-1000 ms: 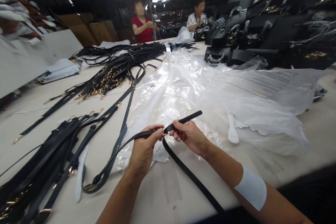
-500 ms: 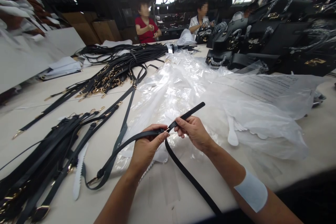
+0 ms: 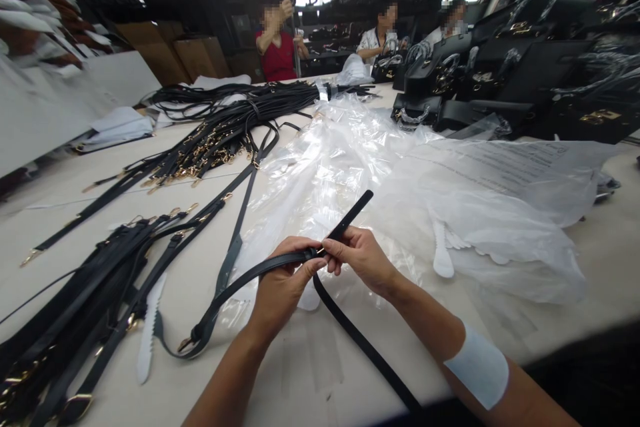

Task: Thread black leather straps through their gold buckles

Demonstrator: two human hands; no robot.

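Stretching across nearly the whole view, a pale worktable carried everything, and a broad heap of clear plastic bags covered its middle and right side. Black handbags with wrapped handles stood in rows along the far right edge. A long bundle of black straps with gold clips ran diagonally from the far centre toward the left, and a second pile of straps lay at the near left corner, with a white serrated strip beside it. Three people sat or stood at the far end of the table, well apart from the hands.

Near the front edge, one black strap lay in both hands. Its long part trailed from the lower right off the table edge up to the hands, then curved left and down to a gold-clipped end resting on the table, while its short free tip pointed up and right over the plastic. The left hand was closed, thumb and fingers pinching the strap from the left. The right hand pinched the same strap just beside it, fingertips almost touching those of the left; a white patch sat on that forearm
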